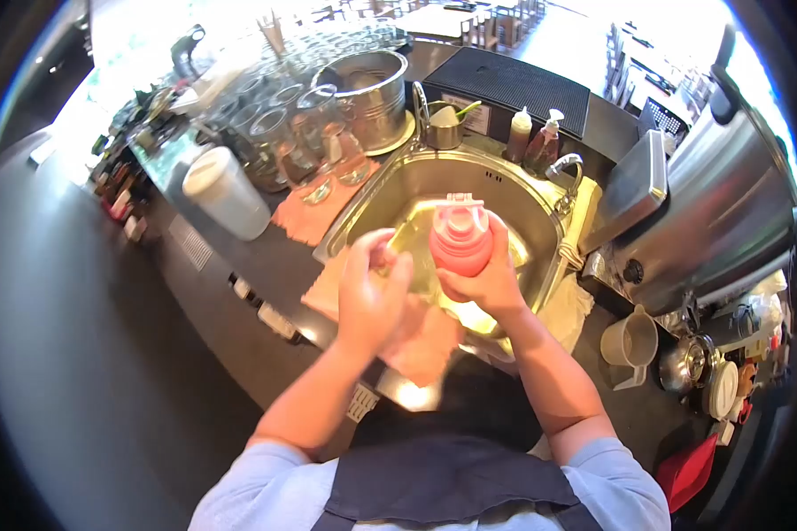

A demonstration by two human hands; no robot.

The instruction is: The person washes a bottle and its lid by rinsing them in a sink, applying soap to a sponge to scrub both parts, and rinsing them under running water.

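Observation:
A pink plastic bottle (461, 243) with ridged rings and a flip-top lid is gripped by my right hand (491, 281) over the sink (514, 173). The lid faces up. My left hand (374, 285) hovers at the sink's left side, apart from the bottle. Its fingers curl loosely and its thumb stands away from them; nothing shows clearly between them. Below my left hand, a pink cloth (425, 341) lies along the sink's front edge.
Upturned glasses (341, 146) stand on another pink cloth (314, 212), beside a white pitcher (226, 195) and a metal bucket (372, 102). Behind the sink are a faucet (568, 177) and pump bottles (543, 142). A large steel urn (726, 186) and measuring jug (629, 341) occupy the right.

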